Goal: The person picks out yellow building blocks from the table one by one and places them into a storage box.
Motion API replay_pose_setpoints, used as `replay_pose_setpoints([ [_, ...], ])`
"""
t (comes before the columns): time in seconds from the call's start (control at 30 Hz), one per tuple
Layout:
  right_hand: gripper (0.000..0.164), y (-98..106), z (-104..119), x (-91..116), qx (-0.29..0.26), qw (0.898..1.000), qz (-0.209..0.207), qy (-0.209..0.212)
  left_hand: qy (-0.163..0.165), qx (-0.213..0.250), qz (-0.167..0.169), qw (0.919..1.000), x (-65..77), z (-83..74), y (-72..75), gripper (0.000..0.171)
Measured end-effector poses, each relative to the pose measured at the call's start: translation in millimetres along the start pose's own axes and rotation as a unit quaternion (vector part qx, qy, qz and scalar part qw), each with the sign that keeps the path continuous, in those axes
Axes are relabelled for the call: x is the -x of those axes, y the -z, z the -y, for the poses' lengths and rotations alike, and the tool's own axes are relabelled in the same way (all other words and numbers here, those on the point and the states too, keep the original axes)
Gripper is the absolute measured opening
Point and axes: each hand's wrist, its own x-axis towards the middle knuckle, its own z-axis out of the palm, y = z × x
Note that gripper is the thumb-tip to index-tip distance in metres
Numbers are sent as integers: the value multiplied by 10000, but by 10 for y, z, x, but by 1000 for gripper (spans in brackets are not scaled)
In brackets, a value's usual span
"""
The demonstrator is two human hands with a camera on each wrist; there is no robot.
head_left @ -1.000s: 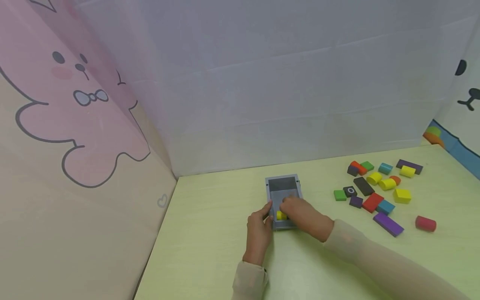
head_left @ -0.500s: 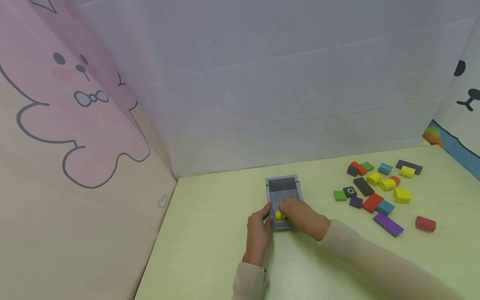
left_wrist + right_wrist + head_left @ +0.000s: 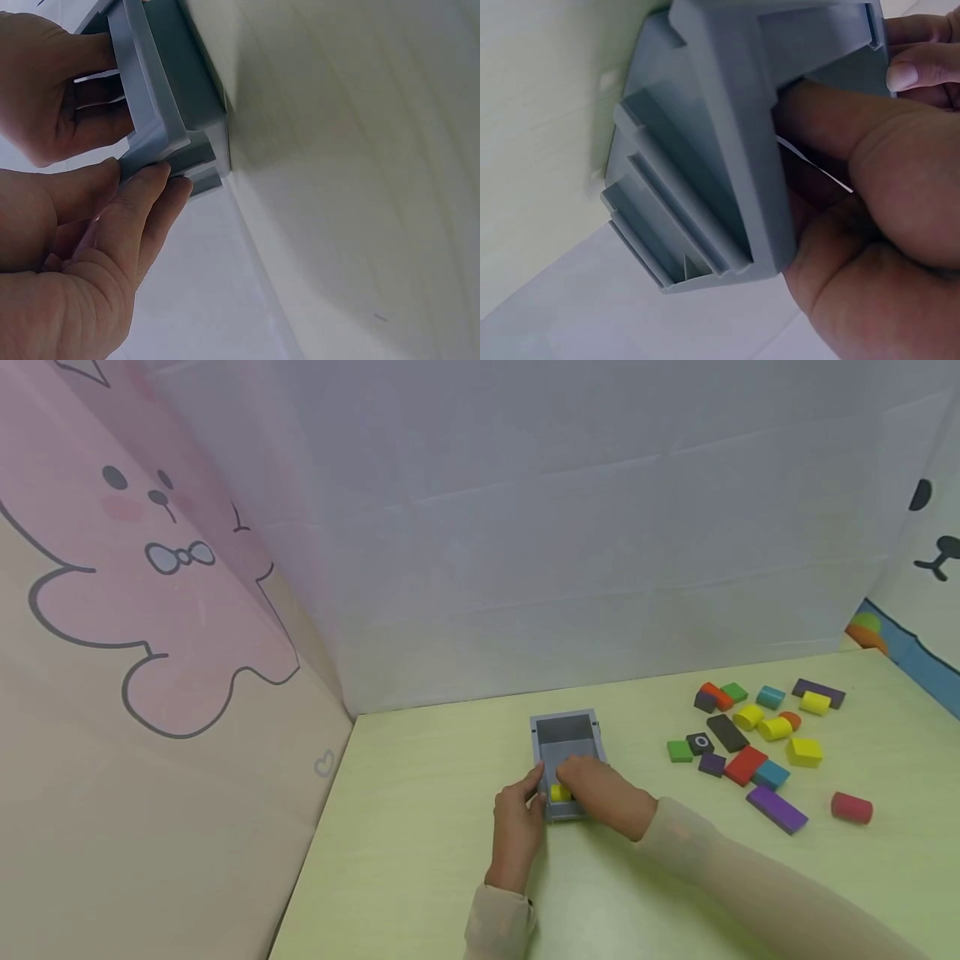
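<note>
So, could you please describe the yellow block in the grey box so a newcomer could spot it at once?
On the pale table, find the open grey box. At its near end, the yellow block shows just left of the right hand. Unlike the other yellow blocks, out on the table, it is inside the box.

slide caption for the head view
Left hand grips a gray box; right hand reaches inside, beside a yellow block.

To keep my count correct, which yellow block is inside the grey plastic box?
The yellow block beside the right hand, at the near end of the grey plastic box; the other visible yellow blocks lie outside, farther right.
</note>
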Motion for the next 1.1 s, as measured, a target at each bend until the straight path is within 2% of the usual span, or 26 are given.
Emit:
replay_pose_setpoints([
  [0.63,20,159,25,45,186,9996,-44,189,-31,25,-56,10000,6,0,8,45],
  [1.1,28,305,-110,142,181,9986,-493,99,225,-21,57,9997,-1,3,-8,44],
])
